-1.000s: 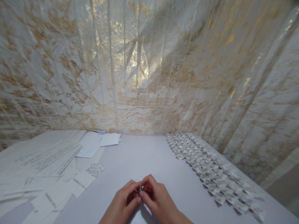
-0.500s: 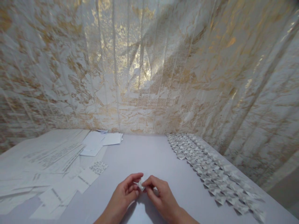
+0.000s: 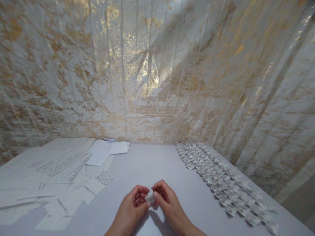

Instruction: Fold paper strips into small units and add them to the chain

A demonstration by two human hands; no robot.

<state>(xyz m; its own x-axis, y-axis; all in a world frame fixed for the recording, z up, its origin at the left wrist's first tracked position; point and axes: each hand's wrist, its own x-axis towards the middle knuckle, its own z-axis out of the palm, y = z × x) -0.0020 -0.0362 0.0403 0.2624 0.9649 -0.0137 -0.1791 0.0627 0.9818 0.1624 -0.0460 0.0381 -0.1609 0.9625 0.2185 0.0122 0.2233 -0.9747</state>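
Between my two hands, just above the white table (image 3: 145,167), is a small folded piece of white paper (image 3: 149,197). My left hand (image 3: 134,205) has its fingers curled, with the thumb tip against the paper's lower left. On the other side, my right hand (image 3: 168,205) pinches the paper between thumb and fingers. The fingers partly cover the piece, so its full shape is hidden. Along the right side of the table lie rows of small folded paper pieces (image 3: 221,183), pointed and partly printed grey.
Loose printed sheets (image 3: 66,164) overlap across the left side of the table. Plain white paper slips (image 3: 119,148) lie at the back left, and a patterned slip (image 3: 104,177) sits nearer. A gold-and-white curtain (image 3: 152,82) hangs behind the table.
My right thumb and fingers have shifted their hold on the small paper, and the right index finger has lifted. The left fingers have curled slightly. The view has shifted a little.
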